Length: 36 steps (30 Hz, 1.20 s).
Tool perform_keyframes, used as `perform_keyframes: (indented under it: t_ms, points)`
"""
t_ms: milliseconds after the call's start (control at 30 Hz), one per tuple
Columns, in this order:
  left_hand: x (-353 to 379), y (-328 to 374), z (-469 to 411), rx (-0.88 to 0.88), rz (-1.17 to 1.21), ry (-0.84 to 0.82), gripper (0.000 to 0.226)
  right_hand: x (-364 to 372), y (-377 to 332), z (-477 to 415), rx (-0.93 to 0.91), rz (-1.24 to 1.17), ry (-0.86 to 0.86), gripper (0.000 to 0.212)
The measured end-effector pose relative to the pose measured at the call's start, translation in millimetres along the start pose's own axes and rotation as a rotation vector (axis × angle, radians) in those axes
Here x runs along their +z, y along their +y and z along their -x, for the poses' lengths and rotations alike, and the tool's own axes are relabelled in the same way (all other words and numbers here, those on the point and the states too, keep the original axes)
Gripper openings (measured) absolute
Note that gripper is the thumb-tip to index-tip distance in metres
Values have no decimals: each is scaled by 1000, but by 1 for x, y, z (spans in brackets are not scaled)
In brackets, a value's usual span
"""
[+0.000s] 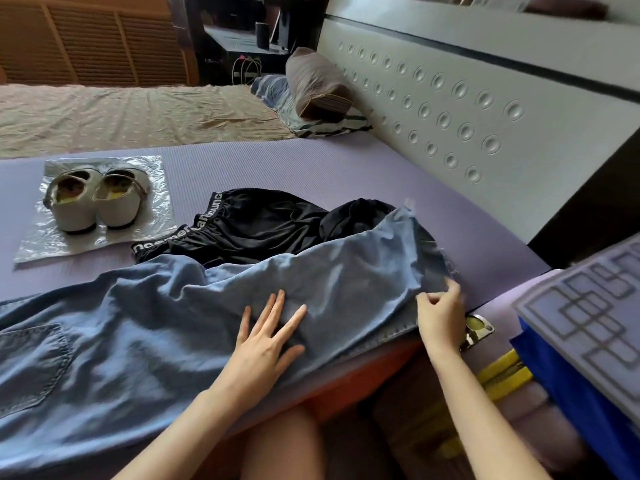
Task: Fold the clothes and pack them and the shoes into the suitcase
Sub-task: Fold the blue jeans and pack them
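Note:
Blue jeans (145, 323) lie spread across the purple mat (277, 168), one leg reaching right. My left hand (266, 334) presses flat on the denim with straight fingers. At the leg's hem, my right hand (440, 310) pinches the frayed edge. Behind the jeans lies a crumpled black garment (263, 223) with a lettered waistband. A pair of pale shoes (93, 199) stands on a clear plastic sheet (45, 244) at the left. The suitcase (588, 341), blue with a grey patterned lid and yellow zip, sits at the lower right.
A grey padded headboard (450, 98) runs along the right side of the bed. A brown pillow (315, 84) leans on it above a striped cushion (332, 124). A beige sheet (121, 112) covers the bed beyond the mat. My bare knee shows at the bottom.

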State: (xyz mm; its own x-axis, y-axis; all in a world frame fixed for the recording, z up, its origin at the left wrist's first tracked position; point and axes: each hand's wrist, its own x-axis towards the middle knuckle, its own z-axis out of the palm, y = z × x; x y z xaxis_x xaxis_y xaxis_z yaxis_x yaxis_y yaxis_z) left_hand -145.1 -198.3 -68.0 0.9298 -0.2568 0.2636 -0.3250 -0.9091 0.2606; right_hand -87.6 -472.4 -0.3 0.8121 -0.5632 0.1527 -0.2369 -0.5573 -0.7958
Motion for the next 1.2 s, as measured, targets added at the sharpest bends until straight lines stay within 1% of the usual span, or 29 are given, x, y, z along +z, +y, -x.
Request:
perform_keyframes:
  t_ms: [67,167,233,300,333,400,467,533,600,667,733,800,867,933,967,1067,1133,1200]
  points:
    - [0,5,0,14,-16,-9,61,0,8,-2,-25,-51,34,51]
    - [2,13,2,64,-33,3,60,1,6,-11,-92,-66,125,50]
    - [1,17,2,70,-6,46,61,3,-2,-22,-135,-43,112,47]
    - [-1,21,-1,74,31,94,59,5,-5,-35,-165,53,63,43]
    - [0,23,-2,90,41,113,56,6,-6,-40,-154,93,39,43]
    - [3,28,-5,131,52,145,42,7,-4,-50,-75,99,5,47]
    - [6,36,-8,132,83,165,30,9,0,-59,21,55,-11,56]
    - [9,44,-11,108,123,178,23,12,3,-67,71,-7,-30,62]
    - [10,48,-12,103,166,197,20,12,1,-71,82,-65,-11,58]
    - [7,49,-12,122,226,216,18,6,-5,-69,20,-114,58,49]
    - [1,50,-10,161,277,233,16,-6,-11,-61,-135,-127,147,46]
    - [-4,50,-5,197,300,238,13,-17,-10,-48,-276,-69,182,47]
    - [-4,50,0,223,282,216,12,-24,-2,-36,-322,12,169,48]
    - [-1,49,4,234,261,165,12,-24,11,-29,-307,147,113,47]
    - [0,48,5,232,262,136,11,-23,17,-28,-277,241,59,44]
    - [2,43,8,232,271,59,8,-19,28,-29,-129,502,-113,34]
    - [-2,41,8,224,274,45,11,-18,29,-33,-131,585,-115,28]
    - [-12,39,3,198,293,87,20,-16,23,-42,-191,607,-67,28]
